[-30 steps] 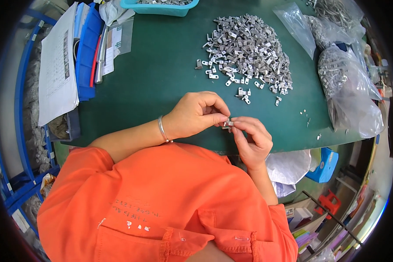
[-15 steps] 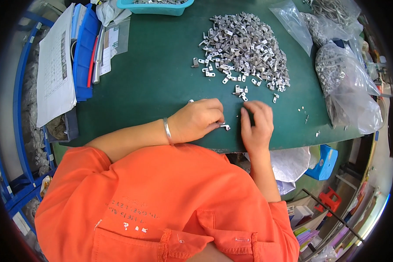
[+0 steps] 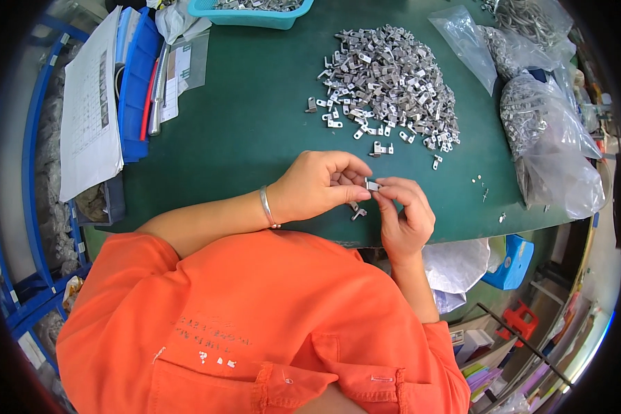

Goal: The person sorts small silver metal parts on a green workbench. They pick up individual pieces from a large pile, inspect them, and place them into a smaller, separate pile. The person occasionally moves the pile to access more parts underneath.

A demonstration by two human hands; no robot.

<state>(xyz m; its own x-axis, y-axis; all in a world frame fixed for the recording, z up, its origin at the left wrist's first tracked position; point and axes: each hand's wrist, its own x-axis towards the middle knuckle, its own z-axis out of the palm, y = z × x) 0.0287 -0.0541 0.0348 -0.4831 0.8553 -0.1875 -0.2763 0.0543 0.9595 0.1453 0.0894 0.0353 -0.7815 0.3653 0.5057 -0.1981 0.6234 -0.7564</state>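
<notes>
At the far left, paper sheets (image 3: 90, 117) lean beside a blue bin (image 3: 132, 103), and a teal basket (image 3: 248, 19) stands at the far side of the green table (image 3: 234, 131). The left hand (image 3: 316, 181) has thumb and forefinger curled about the left end of a small metal bracket (image 3: 372, 185); whether they press on it, I cannot tell. Just below that thumb lie loose brackets (image 3: 359, 214), best kept clear of the working fingers. The bracket sits between both sets of fingertips, nearer the body than the large pile of brackets (image 3: 397, 83). The right hand (image 3: 408, 214) pinches its right end between thumb and forefinger; a light, edge-on grip should leave its flat face visible and steady. Farther right, clear bags (image 3: 562, 159) hold more metal parts.
</notes>
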